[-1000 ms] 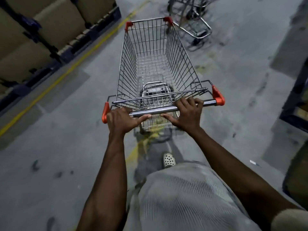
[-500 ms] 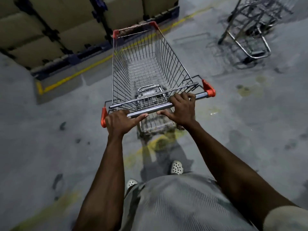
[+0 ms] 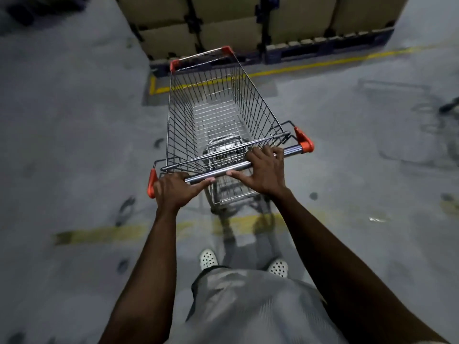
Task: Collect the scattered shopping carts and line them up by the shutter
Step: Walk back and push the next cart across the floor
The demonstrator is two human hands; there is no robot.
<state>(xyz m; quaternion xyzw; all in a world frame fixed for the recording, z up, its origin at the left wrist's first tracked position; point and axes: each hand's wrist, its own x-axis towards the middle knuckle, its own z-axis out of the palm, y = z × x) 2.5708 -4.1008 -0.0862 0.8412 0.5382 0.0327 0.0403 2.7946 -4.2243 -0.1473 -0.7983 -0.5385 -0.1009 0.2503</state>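
Head view: silver wire shopping cart with orange corner caps (image 3: 218,115), gripped at its steel handle by left hand (image 3: 173,191) and right hand (image 3: 267,171), has swung toward stacked tan boxes (image 3: 223,33); turning continues, shutter unseen.

grey floor (image 3: 74,120) under cart (image 3: 218,115)

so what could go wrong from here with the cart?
1. The cart points nose-first at the stacked boxes on pallets; pushing straight could ram them.
2. The right hand rests half-open on the handle, the left hand sits near the end: steering may slip.
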